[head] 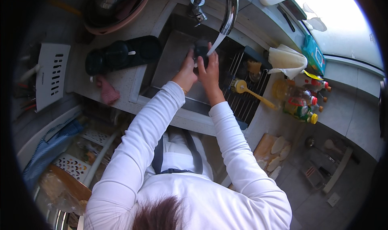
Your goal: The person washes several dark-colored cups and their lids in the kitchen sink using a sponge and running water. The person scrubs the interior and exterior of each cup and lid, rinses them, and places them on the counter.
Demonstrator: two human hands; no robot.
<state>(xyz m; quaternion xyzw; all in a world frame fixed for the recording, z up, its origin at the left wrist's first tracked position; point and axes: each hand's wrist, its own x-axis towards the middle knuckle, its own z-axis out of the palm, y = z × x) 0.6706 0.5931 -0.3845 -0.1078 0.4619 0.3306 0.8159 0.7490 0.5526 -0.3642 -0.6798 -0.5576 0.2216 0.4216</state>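
Observation:
Over the stainless steel sink [169,54], a small dark container [201,47] is held between both of my hands; its exact kind is blurred. My left hand [186,71] grips it from the left side. On the right, the fingers of my right hand [209,67] rest against it. A stream of water [216,43] runs from the chrome faucet [229,17] onto the container and my right fingertips. Left of the sink lies a dark green tray [147,49] with lidded dark green containers [116,52] on it.
A wire rack [239,104] spans the sink's right side, with a yellow-handled dish brush [253,93] on it. Several bottles [298,101] and a cream cloth [286,60] are to the right. A pink cloth [108,92] lies left, near the counter edge. Flat dough pieces [274,158] lie on a wooden board [263,146].

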